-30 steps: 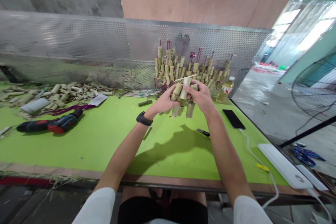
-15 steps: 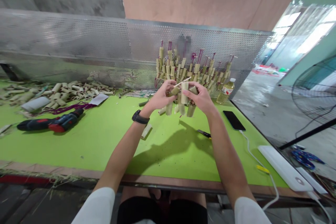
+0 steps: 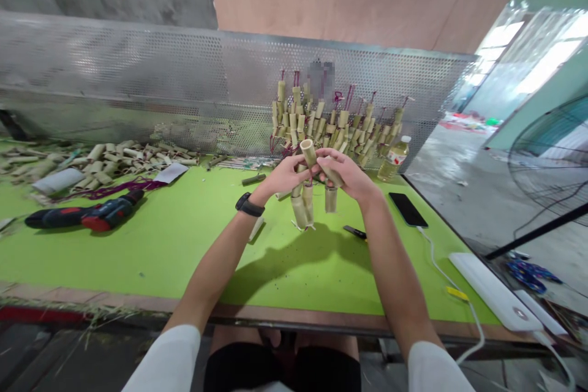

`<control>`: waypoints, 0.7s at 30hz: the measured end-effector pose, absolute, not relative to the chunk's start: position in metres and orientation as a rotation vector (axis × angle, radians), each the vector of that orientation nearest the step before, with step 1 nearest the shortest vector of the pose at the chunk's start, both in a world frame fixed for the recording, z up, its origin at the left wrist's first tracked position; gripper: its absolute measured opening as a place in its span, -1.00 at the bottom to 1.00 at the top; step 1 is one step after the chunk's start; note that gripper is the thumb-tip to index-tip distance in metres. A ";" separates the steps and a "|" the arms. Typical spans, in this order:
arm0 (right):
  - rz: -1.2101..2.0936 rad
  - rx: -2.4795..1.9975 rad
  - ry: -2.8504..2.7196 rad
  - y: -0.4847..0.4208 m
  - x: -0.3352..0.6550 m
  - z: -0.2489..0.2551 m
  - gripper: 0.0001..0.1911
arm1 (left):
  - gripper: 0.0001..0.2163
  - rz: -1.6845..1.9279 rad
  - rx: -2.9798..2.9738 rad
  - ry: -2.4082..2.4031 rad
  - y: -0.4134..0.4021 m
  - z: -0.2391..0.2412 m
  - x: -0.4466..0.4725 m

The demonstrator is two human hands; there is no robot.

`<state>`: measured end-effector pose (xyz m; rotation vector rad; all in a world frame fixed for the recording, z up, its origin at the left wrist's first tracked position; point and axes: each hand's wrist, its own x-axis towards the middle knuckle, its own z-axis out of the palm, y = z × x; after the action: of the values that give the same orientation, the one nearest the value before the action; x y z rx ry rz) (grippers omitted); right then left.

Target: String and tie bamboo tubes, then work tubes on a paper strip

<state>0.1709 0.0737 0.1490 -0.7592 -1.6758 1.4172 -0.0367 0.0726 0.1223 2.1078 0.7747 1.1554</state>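
Note:
Both my hands meet above the green table [image 3: 160,245], holding a cluster of short bamboo tubes [image 3: 305,202] strung together. My left hand [image 3: 285,176], with a black watch on its wrist, pinches the cluster's top from the left. My right hand [image 3: 348,173] closes on tubes at the right. Several tubes hang down below my fingers, one tube end pointing up between the hands. Behind them stands a stack of finished bamboo clusters [image 3: 331,125] with purple cords.
A perforated metal screen [image 3: 138,86] lines the table's far edge. Loose bamboo pieces [image 3: 114,159] and a cordless drill [image 3: 82,217] lie at the left. A bottle [image 3: 392,159], black phone [image 3: 407,208], small dark tool [image 3: 356,232] and white charger block [image 3: 493,291] with cable sit right.
The hands lowered slightly and turned the cluster, so its tubes now hang straight down. The thin stick seen on top earlier is out of sight.

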 end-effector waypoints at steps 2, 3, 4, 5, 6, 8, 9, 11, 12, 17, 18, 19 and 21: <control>1.274 -0.769 -1.782 0.074 0.176 0.147 -0.47 | -0.56 1.095 2.100 0.808 0.071 0.124 -0.037; 1.205 -0.790 -1.823 0.075 0.178 0.146 -0.43 | -0.55 1.068 2.106 0.824 0.070 0.125 -0.038; 1.145 -0.817 -1.856 0.075 0.181 0.145 -0.40 | -0.54 1.046 2.118 0.835 0.069 0.126 -0.038; 1.099 -0.845 -1.886 0.076 0.183 0.145 -0.37 | -0.54 1.027 2.136 0.838 0.068 0.127 -0.038; 1.067 -0.870 -1.917 0.076 0.186 0.146 -0.36 | -0.54 1.008 2.155 0.834 0.067 0.127 -0.038; 1.028 -0.897 -1.988 0.076 0.189 0.148 -0.38 | -0.53 0.969 2.172 0.821 0.068 0.128 -0.040; 1.010 -0.892 -2.019 0.075 0.191 0.150 -0.39 | -0.53 0.953 2.170 0.820 0.069 0.128 -0.040; 0.967 -0.852 -2.057 0.076 0.193 0.151 -0.42 | -0.51 0.929 2.155 0.826 0.070 0.127 -0.042; 0.940 -0.825 -2.062 0.077 0.193 0.151 -0.43 | -0.50 0.920 2.146 0.826 0.071 0.127 -0.044; 0.826 -0.783 -2.048 0.086 0.191 0.144 -0.40 | -0.51 0.915 2.083 0.863 0.069 0.130 -0.050; 0.817 -0.793 -2.046 0.089 0.191 0.142 -0.39 | -0.50 0.916 2.078 0.898 0.069 0.131 -0.051; 0.814 -0.805 -2.046 0.092 0.190 0.139 -0.39 | -0.50 0.918 2.079 0.938 0.068 0.132 -0.052; 0.817 -0.835 -2.043 0.098 0.187 0.134 -0.42 | -0.50 0.922 2.098 1.009 0.068 0.133 -0.055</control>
<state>0.1875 0.0981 0.1336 -0.8354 -2.0426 0.8170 -0.0546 0.0676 0.1329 2.0985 1.0088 0.9215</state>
